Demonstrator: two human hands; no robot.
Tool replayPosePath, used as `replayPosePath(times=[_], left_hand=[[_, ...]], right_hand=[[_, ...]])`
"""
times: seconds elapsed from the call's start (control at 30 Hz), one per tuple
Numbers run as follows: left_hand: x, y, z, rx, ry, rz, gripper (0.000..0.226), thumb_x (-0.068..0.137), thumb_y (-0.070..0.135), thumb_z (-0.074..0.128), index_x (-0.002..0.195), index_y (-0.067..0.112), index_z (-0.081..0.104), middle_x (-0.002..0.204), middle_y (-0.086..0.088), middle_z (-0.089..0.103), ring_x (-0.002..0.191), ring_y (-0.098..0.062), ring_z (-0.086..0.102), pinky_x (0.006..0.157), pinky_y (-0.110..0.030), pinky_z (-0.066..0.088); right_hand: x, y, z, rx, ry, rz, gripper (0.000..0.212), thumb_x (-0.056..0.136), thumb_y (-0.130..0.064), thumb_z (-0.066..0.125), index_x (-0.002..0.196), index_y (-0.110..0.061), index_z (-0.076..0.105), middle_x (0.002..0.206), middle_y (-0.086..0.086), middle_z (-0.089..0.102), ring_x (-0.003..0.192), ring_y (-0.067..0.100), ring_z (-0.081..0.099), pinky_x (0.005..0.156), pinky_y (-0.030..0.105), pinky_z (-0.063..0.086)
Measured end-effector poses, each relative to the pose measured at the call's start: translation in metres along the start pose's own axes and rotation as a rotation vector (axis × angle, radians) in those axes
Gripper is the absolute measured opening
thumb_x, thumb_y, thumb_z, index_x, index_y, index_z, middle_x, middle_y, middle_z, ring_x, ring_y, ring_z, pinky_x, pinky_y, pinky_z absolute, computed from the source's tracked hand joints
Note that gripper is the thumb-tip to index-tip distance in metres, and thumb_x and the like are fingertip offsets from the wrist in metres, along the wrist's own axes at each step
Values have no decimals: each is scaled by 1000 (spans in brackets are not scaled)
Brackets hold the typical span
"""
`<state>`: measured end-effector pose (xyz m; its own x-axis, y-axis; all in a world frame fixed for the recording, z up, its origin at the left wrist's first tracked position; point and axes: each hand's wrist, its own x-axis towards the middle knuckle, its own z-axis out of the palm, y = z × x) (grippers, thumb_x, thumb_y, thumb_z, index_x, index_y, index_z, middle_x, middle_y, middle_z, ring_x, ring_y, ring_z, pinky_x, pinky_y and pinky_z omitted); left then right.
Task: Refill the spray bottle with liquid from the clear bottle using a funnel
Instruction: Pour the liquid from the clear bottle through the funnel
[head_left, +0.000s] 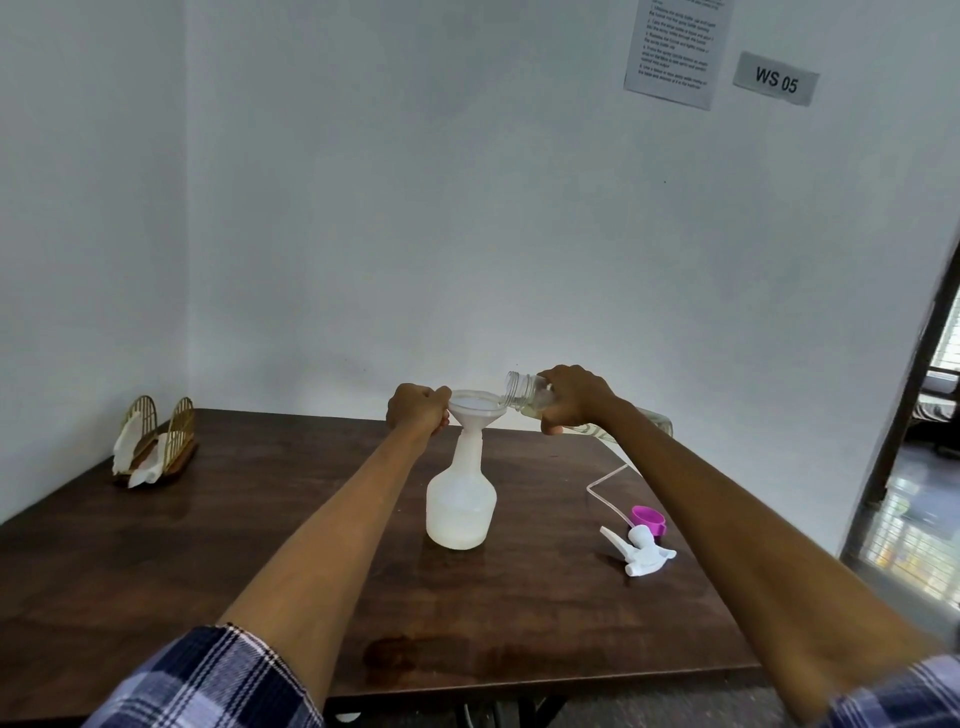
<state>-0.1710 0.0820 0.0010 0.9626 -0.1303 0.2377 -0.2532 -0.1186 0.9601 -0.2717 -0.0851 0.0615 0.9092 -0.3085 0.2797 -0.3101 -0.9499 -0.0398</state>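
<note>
There is one spray bottle (461, 499), one funnel (476, 414), one clear bottle (530, 399), one spray head (642, 550) with its thin tube (597, 486), one purple cap (648, 518) and one napkin holder (156, 441), all on or over one dark wooden table (218, 530).

The spray bottle is white and half see-through, with a wide round body and a long narrow neck. It stands upright below and between the two hands. The white funnel sits in its neck, and its wide rim is at the level of the hands.

The left hand (418, 414) has curled fingers and grips the left edge of the funnel rim. The right hand (574, 400) is closed around the clear bottle and holds it tilted, almost lying, with the open threaded mouth pointing left, over the right edge of the funnel. A little pale liquid lies in the low side of the clear bottle.

The spray head lies on the table under the right forearm, near the purple cap. The napkin holder stands far to the left of the left hand, with white napkins inside.
</note>
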Motion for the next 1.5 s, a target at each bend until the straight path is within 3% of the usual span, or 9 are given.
replayPosePath(times=[0.07, 0.33, 0.43, 0.57, 0.7, 0.87, 1.03, 1.3, 1.5], left_hand=[[1, 0, 0, -3, 10, -7, 35, 81, 13, 53, 47, 10, 51, 41, 2, 53, 43, -17, 49, 61, -25, 43], [1, 0, 1, 1, 6, -12, 34, 82, 13, 53, 49, 9, 52, 46, -1, 55, 44, -16, 49, 61, -24, 43], [1, 0, 0, -1, 12, -20, 34, 81, 13, 54, 47, 10, 52, 32, 5, 50, 43, -17, 49, 59, -23, 42], [1, -1, -1, -3, 4, -9, 35, 82, 13, 53, 48, 10, 51, 48, -2, 55, 45, -17, 50, 62, -25, 43], [2, 0, -2, -6, 8, -15, 35, 81, 13, 53, 46, 10, 51, 33, 4, 51, 44, -17, 49, 60, -25, 42], [2, -1, -2, -10, 5, -1, 33, 82, 12, 53, 49, 9, 51, 51, -4, 55, 45, -17, 50, 64, -27, 43], [0, 0, -2, -17, 9, -4, 33, 82, 13, 53, 49, 9, 52, 51, -4, 55, 44, -17, 50, 63, -26, 43], [1, -1, -1, -20, 14, -5, 33, 80, 12, 53, 47, 9, 52, 36, 4, 51, 43, -17, 50, 63, -25, 44], [0, -1, -2, -20, 12, 8, 34, 82, 12, 53, 48, 9, 52, 52, -4, 55, 44, -16, 50, 60, -24, 42]], right_hand=[[0, 0, 0, 0, 5, 1, 48, 57, -14, 76, 103, -13, 63, 84, -2, 57, 82, 23, 55, 66, 25, 38], [-1, 0, 0, 9, 3, 1, 47, 58, -13, 75, 104, -12, 64, 84, -1, 57, 80, 22, 53, 64, 24, 37], [-2, -2, -1, 7, 5, 0, 46, 59, -14, 75, 104, -12, 64, 84, -1, 58, 83, 24, 57, 65, 24, 37], [-2, -4, 0, 0, -2, 4, 50, 56, -14, 75, 104, -14, 63, 83, -2, 58, 81, 23, 55, 61, 23, 36], [-1, -5, -1, 12, -3, 3, 48, 58, -14, 75, 104, -14, 63, 88, 1, 61, 84, 25, 56, 62, 24, 36], [-1, -5, 0, 30, 7, -10, 45, 63, -17, 75, 106, -14, 62, 103, 4, 65, 96, 26, 59, 69, 26, 38], [-2, -5, -1, 13, -1, 2, 49, 59, -14, 75, 106, -13, 62, 94, 4, 64, 83, 23, 55, 66, 25, 37], [-1, -3, -2, -2, 6, -17, 44, 63, -15, 73, 106, -14, 62, 89, 0, 58, 85, 23, 54, 67, 25, 36], [-1, -4, -2, 2, 1, -15, 45, 62, -15, 73, 106, -14, 62, 90, 0, 59, 81, 21, 51, 60, 23, 33]])
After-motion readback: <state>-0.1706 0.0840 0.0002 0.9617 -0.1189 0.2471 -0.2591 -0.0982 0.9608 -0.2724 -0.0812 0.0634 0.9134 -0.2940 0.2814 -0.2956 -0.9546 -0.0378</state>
